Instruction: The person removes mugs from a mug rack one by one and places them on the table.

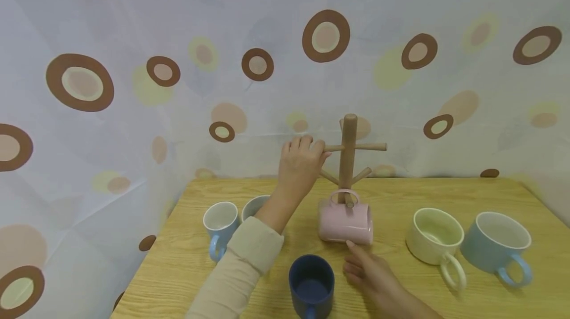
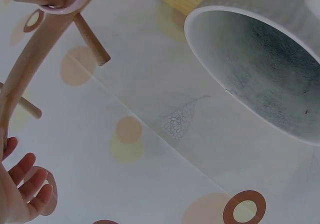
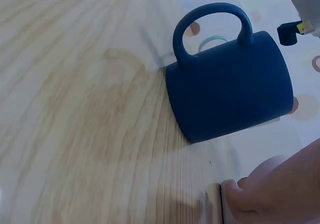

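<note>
A wooden mug tree [image 1: 349, 160] stands upright toward the back of the table. My left hand [image 1: 303, 163] holds the end of its upper left peg, with the thumb below it. In the left wrist view the fingers [image 2: 32, 184] are loosely bent beside the wood. A pink mug [image 1: 345, 225] hangs on its side by its handle from a low front peg. Just below the mug is my right hand [image 1: 374, 279], one finger extended with its tip at the mug's lower edge, the others bent under. A dark blue mug [image 1: 311, 284] stands upright to its left.
Left of the tree stand a light blue mug [image 1: 221, 225] and another mug [image 1: 254, 205], partly hidden by my left forearm. On the right are a cream mug [image 1: 429, 245] and a wide blue mug [image 1: 490, 250]. A patterned cloth [image 1: 285, 96] hangs behind the table [image 1: 392, 190].
</note>
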Demonstrator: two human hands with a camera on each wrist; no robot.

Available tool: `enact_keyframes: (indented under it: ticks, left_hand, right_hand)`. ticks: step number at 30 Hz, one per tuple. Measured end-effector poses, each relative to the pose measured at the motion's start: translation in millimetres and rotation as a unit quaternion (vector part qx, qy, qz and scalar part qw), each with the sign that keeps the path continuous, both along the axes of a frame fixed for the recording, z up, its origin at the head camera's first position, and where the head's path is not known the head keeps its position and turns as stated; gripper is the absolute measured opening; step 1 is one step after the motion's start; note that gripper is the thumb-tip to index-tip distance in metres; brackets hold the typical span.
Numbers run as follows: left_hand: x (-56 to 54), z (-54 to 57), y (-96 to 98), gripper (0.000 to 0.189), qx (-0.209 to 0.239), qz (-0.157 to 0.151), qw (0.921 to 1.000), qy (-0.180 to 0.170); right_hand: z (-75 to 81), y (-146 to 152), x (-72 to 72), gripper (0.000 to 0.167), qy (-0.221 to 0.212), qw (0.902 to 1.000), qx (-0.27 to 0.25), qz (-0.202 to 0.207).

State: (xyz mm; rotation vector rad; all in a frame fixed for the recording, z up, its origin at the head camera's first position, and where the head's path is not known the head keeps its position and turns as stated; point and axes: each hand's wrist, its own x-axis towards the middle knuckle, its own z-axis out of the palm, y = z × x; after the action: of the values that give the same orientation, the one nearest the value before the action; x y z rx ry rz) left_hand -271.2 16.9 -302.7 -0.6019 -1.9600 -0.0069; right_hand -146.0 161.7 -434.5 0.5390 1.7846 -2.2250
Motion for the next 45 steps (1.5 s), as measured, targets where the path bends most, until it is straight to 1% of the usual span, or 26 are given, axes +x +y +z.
enact_keyframes:
  ticks: [2,4,6,7,9,11,13,14,16,19,20,23,26,29,31,34,37,39,43,45]
  left_hand:
    - [-0.2,0.3,0.2,0.022,0.003,-0.003,1.0,-0.002]
    - [-0.1,0.9,0.6,0.022,0.004,-0.005,1.0,-0.003]
    - [0.4,1.4,1.1,0.022,0.006,-0.008,0.9999,-0.006]
    - [0.8,1.6,1.3,0.022,0.007,-0.009,0.9999,-0.008]
    - [1.4,1.9,1.9,0.022,0.009,-0.01,0.9998,-0.011]
    - [2.2,2.1,2.7,0.022,0.011,-0.012,0.9998,-0.013]
    - [3.0,2.1,3.6,0.022,0.011,-0.012,0.9998,-0.015]
    - [3.1,2.1,4.1,0.022,0.011,-0.011,0.9998,-0.013]
    - [4.1,2.3,4.9,0.022,0.007,-0.007,0.9999,-0.012]
    - [5.2,2.5,6.2,0.022,0.003,-0.005,0.9999,-0.009]
    - [5.2,2.4,6.7,0.022,0.003,-0.004,1.0,-0.008]
    - [5.6,2.3,8.2,0.022,0.003,-0.005,1.0,-0.008]
    - [6.4,2.3,8.9,0.021,0.004,-0.002,0.9999,-0.009]
    - [7.5,2.5,8.9,0.021,0.002,0.004,0.9999,-0.012]
    - [7.6,2.5,8.7,0.021,0.0,0.007,0.9999,-0.014]
    - [7.4,2.3,8.3,0.021,0.001,0.007,0.9999,-0.014]
    - [6.8,1.8,7.6,0.021,0.003,0.003,0.9999,-0.012]
    - [6.2,1.5,7.2,0.021,0.005,0.003,0.9999,-0.012]
    - [4.3,0.1,6.4,0.022,0.005,0.01,0.9999,-0.012]
    - [4.0,-0.5,6.1,0.022,0.003,0.015,0.9998,-0.01]
  right_hand:
    - [-1.8,-3,-4.9,0.07,-0.003,0.9999,-0.006,-0.015]
    - [-2.7,-5,-10.8,0.064,0.004,0.9996,-0.015,-0.023]
    - [-2.6,-6,-16.0,0.062,0.013,0.9989,-0.035,-0.03]
    - [-2.6,-6,-18.6,0.059,0.017,0.998,-0.049,-0.036]
    - [-2.2,-7,-22.4,0.058,0.028,0.9961,-0.071,-0.046]
    - [-2.2,-7,-25.3,0.049,0.035,0.9928,-0.096,-0.063]
    - [-1.7,-8,-28.1,0.04,0.04,0.9879,-0.125,-0.083]
    - [-2.1,-8,-29.5,0.039,0.044,0.9848,-0.142,-0.09]
    - [-2.8,-10,-32.8,0.039,0.049,0.9772,-0.176,-0.108]
    - [-4.4,-12,-36.3,0.038,0.051,0.9672,-0.21,-0.134]
    - [-5.2,-14,-37.5,0.035,0.057,0.9614,-0.227,-0.145]
    - [-5.8,-17,-39.7,0.032,0.074,0.9489,-0.253,-0.173]
    - [-6.7,-20,-41.6,0.034,0.092,0.9417,-0.263,-0.189]
    - [-6.6,-21,-42.7,0.037,0.098,0.9417,-0.251,-0.202]
    - [-5.8,-22,-43.5,0.039,0.099,0.9384,-0.253,-0.214]
    - [-4.7,-23,-45.5,0.051,0.1,0.9344,-0.255,-0.227]
    - [-3.1,-23,-47.0,0.067,0.093,0.9339,-0.253,-0.235]
    - [-2.0,-22,-47.6,0.073,0.088,0.9339,-0.253,-0.237]
    - [-0.9,-20,-48.0,0.074,0.08,0.938,-0.244,-0.233]
    - [-1.6,-18,-47.1,0.074,0.075,0.9425,-0.234,-0.227]
